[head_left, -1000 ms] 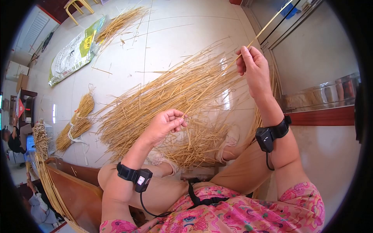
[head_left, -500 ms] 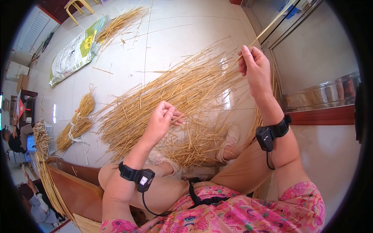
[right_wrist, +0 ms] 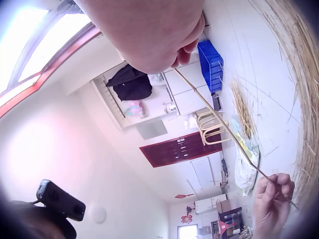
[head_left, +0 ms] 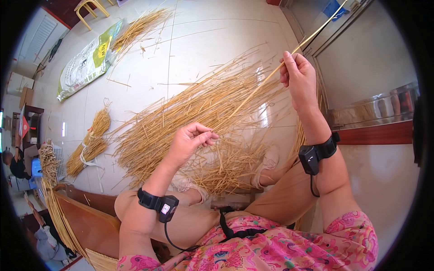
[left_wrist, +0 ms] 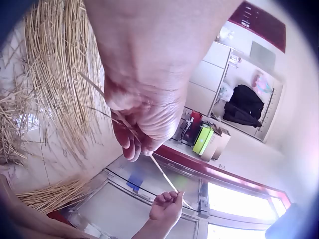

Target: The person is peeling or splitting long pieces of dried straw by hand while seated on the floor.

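Note:
A long yellow straw stalk (head_left: pixel 257 88) runs slanting between my two hands. My right hand (head_left: pixel 289 58) is raised at the upper right and pinches the stalk, whose top end pokes past it toward the doors. My left hand (head_left: pixel 205 135) hovers lower, over the loose straw pile (head_left: pixel 181 108), with its fingertips pinched together at the stalk's lower end. The left wrist view shows the left hand (left_wrist: pixel 134 142) pinching the stalk (left_wrist: pixel 162 172), which leads to the right hand (left_wrist: pixel 167 209). From the right wrist, the stalk (right_wrist: pixel 219 122) runs from the right hand (right_wrist: pixel 174 62) to the left hand (right_wrist: pixel 274 186).
Straw covers the tiled floor by my knees. Tied straw bundles (head_left: pixel 90 142) lie at the left, and a printed sack (head_left: pixel 86 61) with more straw lies beyond. A yellow stool (head_left: pixel 90 7) stands far back. Another person (head_left: pixel 13 160) sits at the left edge. Glass doors (head_left: pixel 370 58) stand on the right.
My left hand lifted a little, then settled back with its fingers pinched. My right hand drifted slightly right, and the stalk now shows as a long line between the hands.

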